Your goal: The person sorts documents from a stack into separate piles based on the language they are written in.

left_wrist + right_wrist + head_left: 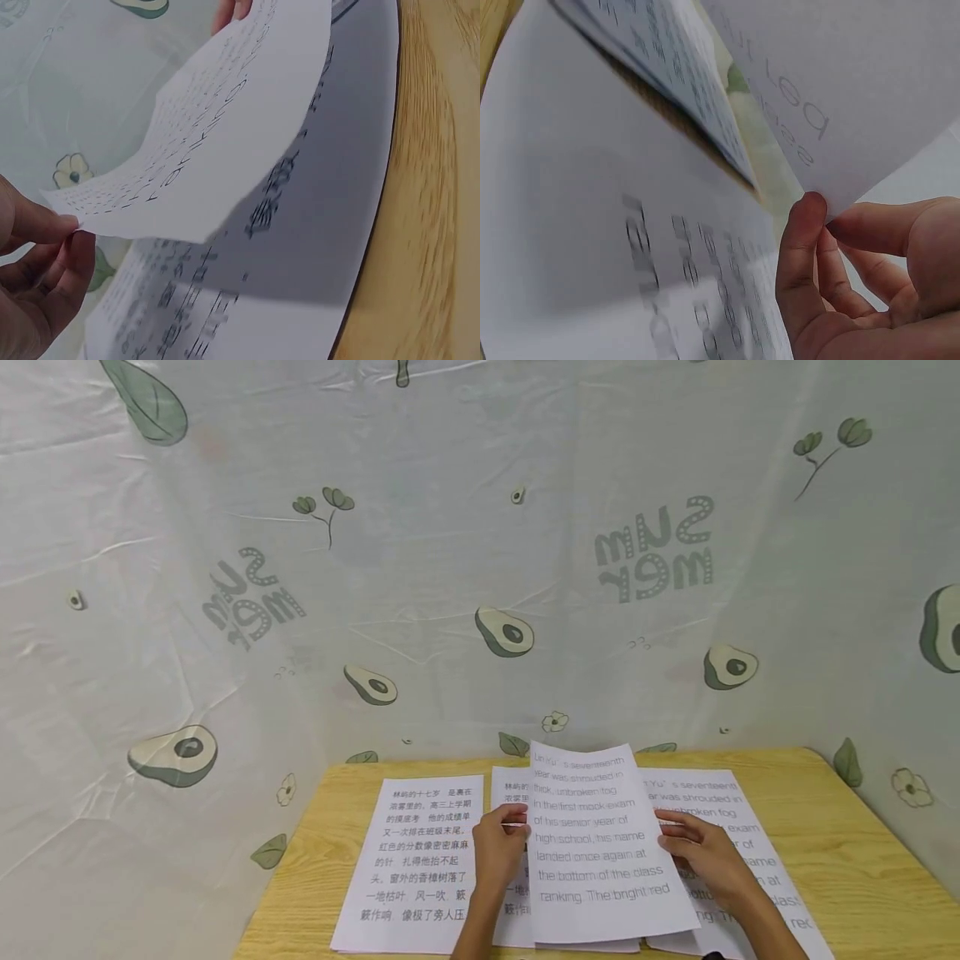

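A printed sheet of paper [592,860] with large English lines is raised and slightly curved between both hands. My left hand [498,847] pinches its left edge between thumb and fingers, as the left wrist view shows closely. At the opposite edge, the thumb and forefinger of my right hand [870,277] pinch the paper. Beneath the raised sheet lies a middle stack of paper [510,893] printed in Chinese, mostly hidden by it. To the right, partly behind my right hand, rest papers with the same English text [772,877].
Another Chinese-printed sheet [420,860] lies on the left of the wooden table [292,893]. Behind the table hangs a pale curtain [450,568] with avocado and flower prints, close to the back edge.
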Motion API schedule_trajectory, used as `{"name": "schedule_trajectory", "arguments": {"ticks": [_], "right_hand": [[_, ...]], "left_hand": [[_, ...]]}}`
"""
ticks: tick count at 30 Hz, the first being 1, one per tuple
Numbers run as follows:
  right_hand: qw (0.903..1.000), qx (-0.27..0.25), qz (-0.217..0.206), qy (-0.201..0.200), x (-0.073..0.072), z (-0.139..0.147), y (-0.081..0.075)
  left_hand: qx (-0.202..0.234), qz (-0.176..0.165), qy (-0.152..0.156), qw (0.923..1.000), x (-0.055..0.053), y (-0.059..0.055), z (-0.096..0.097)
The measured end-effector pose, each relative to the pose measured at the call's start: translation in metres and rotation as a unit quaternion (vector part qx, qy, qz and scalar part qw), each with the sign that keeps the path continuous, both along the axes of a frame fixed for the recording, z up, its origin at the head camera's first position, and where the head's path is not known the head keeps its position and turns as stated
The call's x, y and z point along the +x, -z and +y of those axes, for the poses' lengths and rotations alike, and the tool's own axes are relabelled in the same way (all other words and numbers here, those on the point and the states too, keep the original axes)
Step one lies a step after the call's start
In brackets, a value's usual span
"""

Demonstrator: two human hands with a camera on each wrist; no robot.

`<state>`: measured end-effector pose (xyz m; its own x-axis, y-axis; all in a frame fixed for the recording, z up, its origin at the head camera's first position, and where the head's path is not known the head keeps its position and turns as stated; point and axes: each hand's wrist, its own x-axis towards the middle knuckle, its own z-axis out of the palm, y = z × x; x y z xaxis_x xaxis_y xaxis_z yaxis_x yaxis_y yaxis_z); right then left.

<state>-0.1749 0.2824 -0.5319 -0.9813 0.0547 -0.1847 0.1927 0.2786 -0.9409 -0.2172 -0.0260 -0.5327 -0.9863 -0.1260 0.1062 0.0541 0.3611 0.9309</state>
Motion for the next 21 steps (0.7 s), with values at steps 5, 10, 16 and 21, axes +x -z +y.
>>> {"name": "schedule_trajectory", "arguments": {"ticks": [5, 10, 16, 21], "right_hand": [[1.0000, 0.005, 0.000, 0.003, 0.005, 0.018, 0.000], [0.9999, 0.006, 0.008, 0.006, 0.009, 0.036, 0.002], [0.9999, 0.005, 0.010, 0.008, 0.013, 0.058, 0.004], [0.9999, 0.009, -0.004, 0.007, 0.017, 0.074, 0.002]], "left_hand": [[0.017, 0.010, 0.012, 0.9997, 0.002, 0.000, 0.018], [0.037, 0.007, 0.016, 0.9992, 0.004, 0.003, 0.037], [0.075, -0.015, 0.029, 0.9966, 0.005, 0.006, 0.056], [0.095, -0.034, 0.038, 0.9941, 0.005, 0.009, 0.070]]}}
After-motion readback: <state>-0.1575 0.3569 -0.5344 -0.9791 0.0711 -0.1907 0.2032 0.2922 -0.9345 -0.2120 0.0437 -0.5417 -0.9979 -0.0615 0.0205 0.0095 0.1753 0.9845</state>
